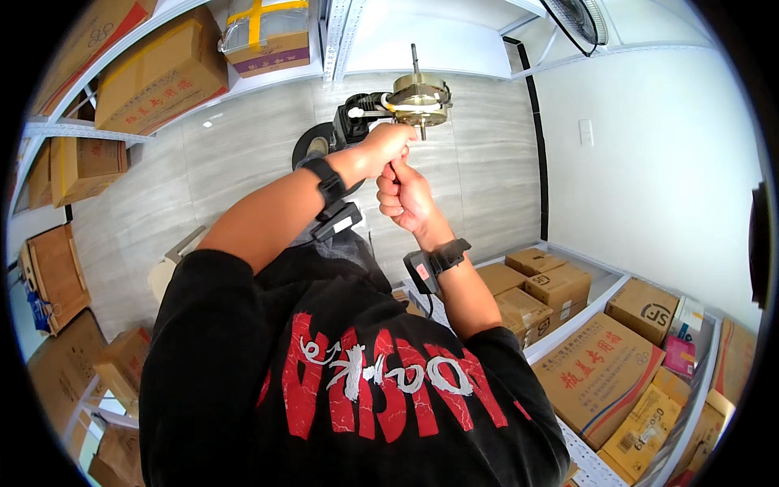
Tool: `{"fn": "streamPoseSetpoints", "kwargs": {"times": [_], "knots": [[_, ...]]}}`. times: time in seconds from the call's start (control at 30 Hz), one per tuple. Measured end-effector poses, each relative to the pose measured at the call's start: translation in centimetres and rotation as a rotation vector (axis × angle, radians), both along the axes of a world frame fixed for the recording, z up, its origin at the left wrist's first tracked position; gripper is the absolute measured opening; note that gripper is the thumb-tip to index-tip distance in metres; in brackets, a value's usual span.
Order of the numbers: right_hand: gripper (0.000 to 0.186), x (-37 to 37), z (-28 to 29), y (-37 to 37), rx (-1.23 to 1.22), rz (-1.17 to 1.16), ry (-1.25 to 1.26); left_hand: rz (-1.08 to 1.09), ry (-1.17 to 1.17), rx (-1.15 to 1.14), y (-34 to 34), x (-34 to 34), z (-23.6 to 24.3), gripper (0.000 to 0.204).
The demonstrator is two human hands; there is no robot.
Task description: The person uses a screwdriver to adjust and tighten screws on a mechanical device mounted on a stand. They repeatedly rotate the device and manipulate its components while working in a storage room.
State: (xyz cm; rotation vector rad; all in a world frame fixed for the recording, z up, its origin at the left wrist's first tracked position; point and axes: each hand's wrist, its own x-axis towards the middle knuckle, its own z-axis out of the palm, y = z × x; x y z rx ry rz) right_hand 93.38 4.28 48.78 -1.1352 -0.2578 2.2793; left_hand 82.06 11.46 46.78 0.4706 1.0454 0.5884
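Observation:
A brass-coloured electric motor [419,99] with a thin shaft out of each end sits ahead of me, joined on its left to a black ribbed neck [357,114]. A white cable wraps part of it. My left hand [381,150] is closed just below the motor, its fingertips beside the lower shaft. Right under it, my right hand [407,199] is closed in a fist with the thumb up, touching the left fingers. A small dark bit shows at the right hand's grip; what either hand holds is too hidden to name.
Below the neck, a round black base [303,150] rests on the grey tiled floor [243,134]. Shelves with cardboard boxes [166,77] stand at the far left; more boxes [596,373] fill a shelf at the near right. A black fan grille [578,24] is at the upper right, by a white wall [649,154].

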Motion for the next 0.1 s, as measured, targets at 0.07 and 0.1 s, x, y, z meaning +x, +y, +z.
{"fn": "streamPoseSetpoints", "kwargs": {"times": [0.07, 0.1], "knots": [[0.040, 0.4, -0.2, 0.3, 0.018, 0.049, 0.054, -0.019, -0.414, -0.050, -0.1, -1.2, -0.8, 0.026], [0.036, 0.5, 0.0, 0.1, 0.012, 0.053, 0.072, -0.030, -0.474, -0.016, -0.7, -1.4, 0.1, 0.030]]}}
